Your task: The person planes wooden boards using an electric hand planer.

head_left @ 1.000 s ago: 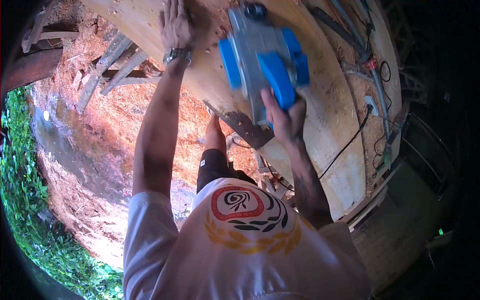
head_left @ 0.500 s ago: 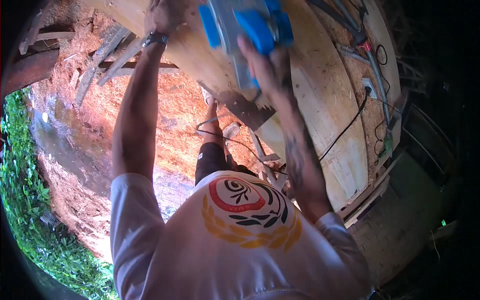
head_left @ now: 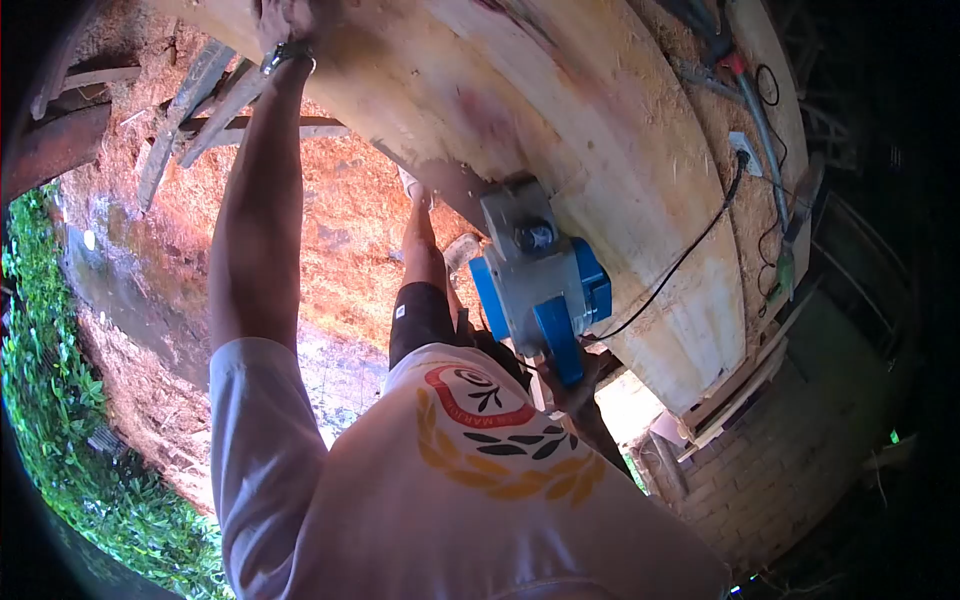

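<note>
My right hand is wrapped around the rear handle of a blue and grey electric planer. The planer is over the near end of a wide, pale wooden board, close to my body; the planer's underside is hidden. A black power cord leads from near the planer's handle across the wood. Up at the top edge of the view, my left hand, with a watch on the wrist, grips the board's left edge. Its fingertips are cut off by the frame.
A white socket block takes the cord's plug on the right. Metal bars and thin cables lie beyond it. Wood shavings cover the ground, with loose timber at upper left and green plants at far left.
My right hand has pulled the planer from the upper part of the board back toward my body. The left hand stays at the board's edge, shifted slightly up and left in view.
</note>
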### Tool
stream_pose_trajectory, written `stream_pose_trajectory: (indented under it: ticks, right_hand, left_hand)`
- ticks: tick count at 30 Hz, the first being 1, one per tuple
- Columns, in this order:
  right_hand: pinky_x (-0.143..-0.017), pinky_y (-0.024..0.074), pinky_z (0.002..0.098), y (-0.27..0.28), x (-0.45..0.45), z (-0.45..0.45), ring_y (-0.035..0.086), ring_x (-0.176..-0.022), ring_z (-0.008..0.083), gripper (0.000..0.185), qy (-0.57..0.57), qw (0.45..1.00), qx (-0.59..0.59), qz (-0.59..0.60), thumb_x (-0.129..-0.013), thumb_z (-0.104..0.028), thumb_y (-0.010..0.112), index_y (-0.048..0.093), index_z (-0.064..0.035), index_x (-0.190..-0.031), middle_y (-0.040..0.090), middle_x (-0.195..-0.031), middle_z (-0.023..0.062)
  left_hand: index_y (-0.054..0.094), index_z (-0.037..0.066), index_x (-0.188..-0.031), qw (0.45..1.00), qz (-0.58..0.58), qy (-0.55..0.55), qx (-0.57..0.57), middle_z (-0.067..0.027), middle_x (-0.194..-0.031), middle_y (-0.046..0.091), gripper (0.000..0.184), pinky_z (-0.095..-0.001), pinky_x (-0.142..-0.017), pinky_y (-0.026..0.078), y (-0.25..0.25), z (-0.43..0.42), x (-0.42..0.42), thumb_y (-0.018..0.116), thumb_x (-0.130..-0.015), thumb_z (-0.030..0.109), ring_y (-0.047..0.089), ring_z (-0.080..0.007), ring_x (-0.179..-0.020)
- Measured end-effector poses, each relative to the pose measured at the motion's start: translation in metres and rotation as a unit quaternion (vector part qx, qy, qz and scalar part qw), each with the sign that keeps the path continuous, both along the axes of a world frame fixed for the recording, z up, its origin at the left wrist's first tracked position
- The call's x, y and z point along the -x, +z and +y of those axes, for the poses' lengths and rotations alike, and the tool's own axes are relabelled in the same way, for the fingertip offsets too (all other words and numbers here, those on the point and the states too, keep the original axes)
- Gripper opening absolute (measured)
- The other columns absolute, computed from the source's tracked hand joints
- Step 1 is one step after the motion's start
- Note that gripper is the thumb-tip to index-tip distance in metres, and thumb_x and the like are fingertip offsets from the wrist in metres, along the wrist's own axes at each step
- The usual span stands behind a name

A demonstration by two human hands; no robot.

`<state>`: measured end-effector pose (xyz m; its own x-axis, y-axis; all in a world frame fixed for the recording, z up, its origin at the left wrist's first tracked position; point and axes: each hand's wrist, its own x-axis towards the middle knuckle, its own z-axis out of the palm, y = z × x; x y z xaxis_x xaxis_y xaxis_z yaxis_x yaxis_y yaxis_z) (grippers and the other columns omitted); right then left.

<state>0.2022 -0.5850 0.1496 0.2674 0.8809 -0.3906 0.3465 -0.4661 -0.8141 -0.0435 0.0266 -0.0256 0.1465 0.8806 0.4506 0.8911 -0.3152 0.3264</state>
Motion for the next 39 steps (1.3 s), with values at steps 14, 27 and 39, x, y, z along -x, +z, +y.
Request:
stream_pose_trajectory:
  ticks: [14,27,39]
  right_hand:
    - [-0.061,0.0509,0.033,0.01,0.032,0.256,0.065,-0.067,0.014,0.021,-0.012,0.995,-0.076,0.057,-0.091,-0.019,0.075,0.07,0.0014,-0.089,0.07,-0.073,0.0085]
    - [-0.065,0.0499,0.0338,-0.017,0.065,0.508,0.064,-0.068,0.015,0.036,-0.036,0.99,-0.13,0.037,-0.088,-0.04,0.077,0.071,-0.0044,-0.091,0.069,-0.075,0.006]
    - [-0.051,0.0367,0.0289,-0.012,0.078,0.477,0.049,-0.054,0.0102,0.028,-0.007,0.992,-0.116,0.05,-0.091,-0.036,0.073,0.06,-0.0133,-0.081,0.054,-0.065,-0.0017]
  left_hand:
    - [0.038,0.004,-0.155,0.998,0.028,0.004,0.06,-0.0179,-0.16,0.04,0.065,-0.0497,-0.124,0.022,0.031,-0.017,-0.005,0.048,-0.093,0.02,0.032,-0.037,-0.15]
    - [0.046,0.003,-0.147,0.944,-0.318,-0.077,0.036,-0.0227,-0.153,0.044,0.058,-0.044,-0.116,0.038,0.038,-0.016,0.01,0.051,-0.09,0.003,0.042,-0.0395,-0.142]
    - [0.043,0.003,-0.148,0.996,-0.077,-0.033,0.014,-0.0198,-0.156,0.041,0.065,-0.0479,-0.12,0.03,0.017,0.009,0.096,0.064,-0.09,0.027,0.035,-0.0405,-0.145]
